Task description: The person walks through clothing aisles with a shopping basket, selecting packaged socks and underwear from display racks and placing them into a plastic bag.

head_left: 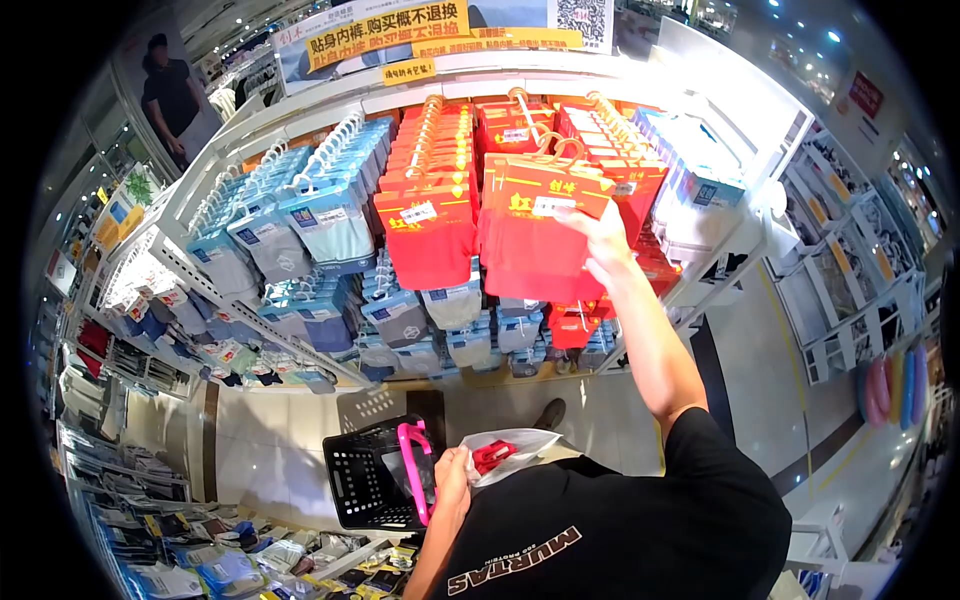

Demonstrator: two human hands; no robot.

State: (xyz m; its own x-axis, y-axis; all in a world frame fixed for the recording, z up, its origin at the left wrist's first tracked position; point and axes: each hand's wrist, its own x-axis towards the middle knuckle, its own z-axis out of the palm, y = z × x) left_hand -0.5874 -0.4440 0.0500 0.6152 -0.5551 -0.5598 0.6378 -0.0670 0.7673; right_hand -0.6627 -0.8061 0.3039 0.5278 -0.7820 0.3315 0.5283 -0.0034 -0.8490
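Note:
Raised to the rack, my right hand (600,235) is closed on the right edge of a red underwear pack (540,240). The pack has a hanger on top and a white label near its upper edge. It is in front of the hanging red packs (425,240). Lower down, my left hand (453,480) is closed on a whitish plastic bag (515,450) with something red inside. Beside that hand is the pink handle (412,470) of a black basket (345,485).
Blue and grey packs (330,220) hang left of the red ones, with white packs (690,190) at the right. A metal rack frame (790,140) stands at the right. Below left lies a display of packaged goods (230,565). A shoe (550,415) shows on the floor.

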